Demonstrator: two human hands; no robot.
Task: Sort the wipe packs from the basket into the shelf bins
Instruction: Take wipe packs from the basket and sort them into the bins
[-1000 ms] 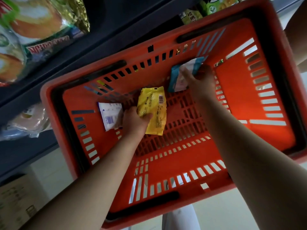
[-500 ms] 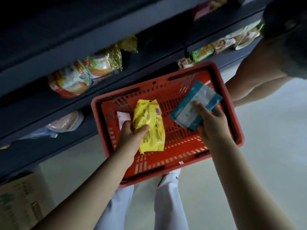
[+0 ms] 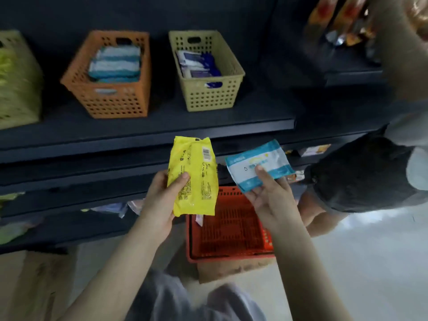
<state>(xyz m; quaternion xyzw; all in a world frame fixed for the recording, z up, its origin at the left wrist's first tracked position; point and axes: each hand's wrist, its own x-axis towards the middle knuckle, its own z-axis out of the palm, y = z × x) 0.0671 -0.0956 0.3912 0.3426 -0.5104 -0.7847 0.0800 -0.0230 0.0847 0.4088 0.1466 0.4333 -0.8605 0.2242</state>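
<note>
Yellow pack [image 3: 193, 176] with black print; blue-and-white pack [image 3: 258, 165]; red slotted basket [image 3: 229, 230]; orange perforated bin [image 3: 111, 75]; tan perforated bin [image 3: 206, 70]; dark navy shelf [image 3: 148, 126].

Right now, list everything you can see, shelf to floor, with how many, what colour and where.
yellow wipe pack: one, yellow, held upright in the left hand
blue wipe pack: one, blue and white, held in the right hand
orange bin: one, orange, on the shelf, blue and white packs inside
tan bin: one, tan, on the shelf right of the orange bin, white and dark blue packs inside
green bin: one, yellow-green, shelf far left, partly out of frame
shelf: dark, several levels
basket: one, red, low below the hands
other person: one, dark top, at right
left hand: gripping the yellow pack
right hand: gripping the blue pack
</note>
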